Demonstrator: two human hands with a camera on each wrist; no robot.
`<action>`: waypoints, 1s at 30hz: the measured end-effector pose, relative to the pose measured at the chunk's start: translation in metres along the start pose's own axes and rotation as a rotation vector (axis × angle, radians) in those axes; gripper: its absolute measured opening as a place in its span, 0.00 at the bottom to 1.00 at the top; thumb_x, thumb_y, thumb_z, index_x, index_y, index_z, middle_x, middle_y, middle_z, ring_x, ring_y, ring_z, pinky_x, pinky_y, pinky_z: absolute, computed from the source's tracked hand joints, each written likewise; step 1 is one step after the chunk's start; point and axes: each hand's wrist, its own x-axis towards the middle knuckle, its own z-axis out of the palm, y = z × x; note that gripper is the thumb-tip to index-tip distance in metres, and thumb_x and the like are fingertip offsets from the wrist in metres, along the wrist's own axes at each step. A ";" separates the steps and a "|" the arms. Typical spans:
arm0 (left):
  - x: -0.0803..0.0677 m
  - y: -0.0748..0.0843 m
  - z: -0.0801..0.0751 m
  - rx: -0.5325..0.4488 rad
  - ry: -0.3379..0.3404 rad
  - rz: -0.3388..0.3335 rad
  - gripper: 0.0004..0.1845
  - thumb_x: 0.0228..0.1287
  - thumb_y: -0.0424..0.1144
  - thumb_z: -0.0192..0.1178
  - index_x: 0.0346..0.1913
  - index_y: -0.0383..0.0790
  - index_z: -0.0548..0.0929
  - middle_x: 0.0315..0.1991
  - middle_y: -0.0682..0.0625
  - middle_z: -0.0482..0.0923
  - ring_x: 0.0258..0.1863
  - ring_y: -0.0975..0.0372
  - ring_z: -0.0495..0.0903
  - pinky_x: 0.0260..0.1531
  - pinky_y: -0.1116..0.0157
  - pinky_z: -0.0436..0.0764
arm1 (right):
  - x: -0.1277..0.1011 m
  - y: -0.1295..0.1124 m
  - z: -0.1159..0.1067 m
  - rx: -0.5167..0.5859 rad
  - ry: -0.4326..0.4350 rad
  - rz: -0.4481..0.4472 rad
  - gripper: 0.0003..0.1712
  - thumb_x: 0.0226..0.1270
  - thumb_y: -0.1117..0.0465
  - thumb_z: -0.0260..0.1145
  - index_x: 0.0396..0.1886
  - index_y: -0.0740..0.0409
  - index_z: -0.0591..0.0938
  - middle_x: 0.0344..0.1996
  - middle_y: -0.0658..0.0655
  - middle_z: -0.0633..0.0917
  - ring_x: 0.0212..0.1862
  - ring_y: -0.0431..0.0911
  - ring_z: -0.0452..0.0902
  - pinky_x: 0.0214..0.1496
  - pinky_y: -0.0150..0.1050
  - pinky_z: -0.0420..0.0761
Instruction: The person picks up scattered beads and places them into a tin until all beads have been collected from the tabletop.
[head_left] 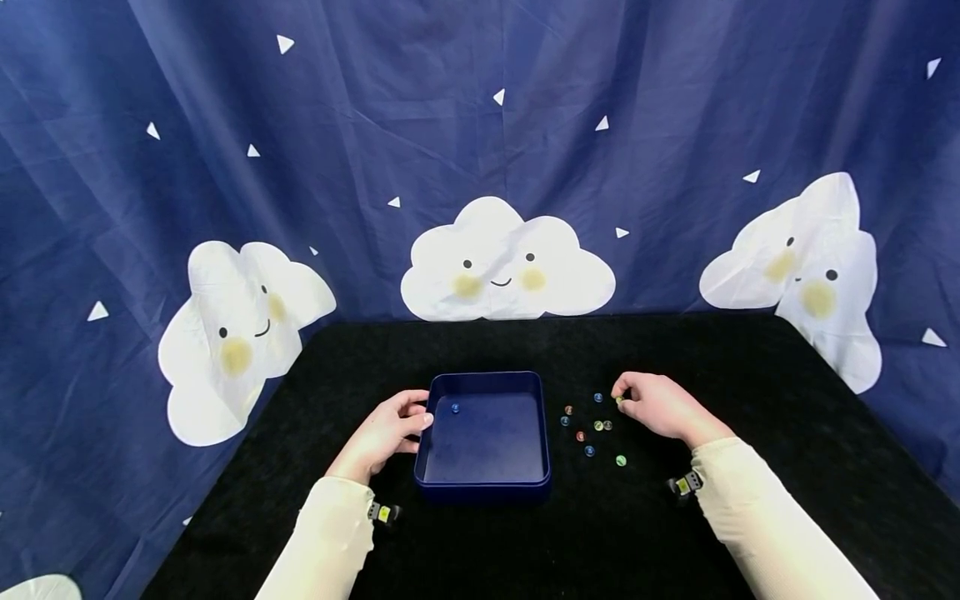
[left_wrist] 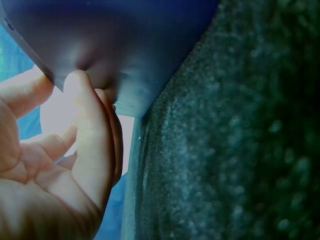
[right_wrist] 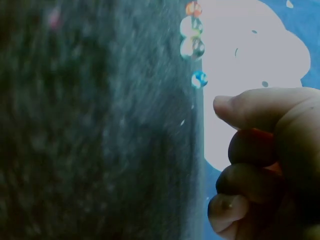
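A dark blue square tray (head_left: 480, 490) stands on the black cloth, with one blue marble (head_left: 454, 408) inside near its far left corner. My left hand (head_left: 422, 412) rests against the tray's left wall. In the left wrist view its straight fingers (left_wrist: 82, 100) press on the tray's outer side (left_wrist: 125, 40). Several loose marbles (head_left: 589, 451) lie on the cloth right of the tray. Just beyond them my right hand (head_left: 619, 396) pinches a small yellow-green marble (head_left: 619, 402) at its fingertips. The right wrist view shows that hand (right_wrist: 227, 125) curled, with a blue marble (right_wrist: 199, 78) and others ahead of it.
The black cloth table (head_left: 750, 392) runs wide on both sides of the tray. A navy curtain with white clouds (head_left: 502, 262) hangs close behind its far edge. Small wrist cameras (head_left: 684, 484) sit on both sleeves.
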 end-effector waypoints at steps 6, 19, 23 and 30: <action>0.000 0.000 0.000 -0.003 -0.001 -0.014 0.26 0.70 0.33 0.63 0.68 0.36 0.73 0.49 0.41 0.77 0.40 0.55 0.82 0.32 0.60 0.84 | -0.002 -0.020 -0.001 0.026 0.021 -0.049 0.06 0.64 0.63 0.68 0.40 0.50 0.84 0.18 0.44 0.73 0.20 0.40 0.68 0.28 0.40 0.70; 0.002 0.000 0.000 -0.009 0.006 -0.015 0.26 0.70 0.33 0.63 0.69 0.36 0.72 0.50 0.41 0.77 0.40 0.55 0.82 0.32 0.61 0.83 | -0.002 -0.064 0.009 0.057 0.019 -0.124 0.04 0.67 0.58 0.69 0.40 0.45 0.84 0.16 0.42 0.73 0.18 0.37 0.67 0.24 0.37 0.70; 0.002 -0.002 -0.001 -0.002 0.010 -0.022 0.26 0.70 0.33 0.63 0.69 0.37 0.72 0.50 0.41 0.77 0.40 0.55 0.82 0.32 0.61 0.83 | -0.001 -0.071 0.013 0.088 0.014 -0.148 0.04 0.69 0.58 0.69 0.40 0.44 0.83 0.16 0.43 0.78 0.18 0.36 0.71 0.25 0.37 0.71; 0.001 -0.001 0.000 -0.002 0.009 -0.023 0.26 0.70 0.33 0.63 0.69 0.37 0.73 0.50 0.41 0.77 0.40 0.55 0.82 0.32 0.60 0.84 | 0.001 -0.079 0.018 0.081 0.034 -0.187 0.06 0.67 0.56 0.69 0.38 0.39 0.81 0.15 0.38 0.76 0.20 0.32 0.75 0.28 0.36 0.74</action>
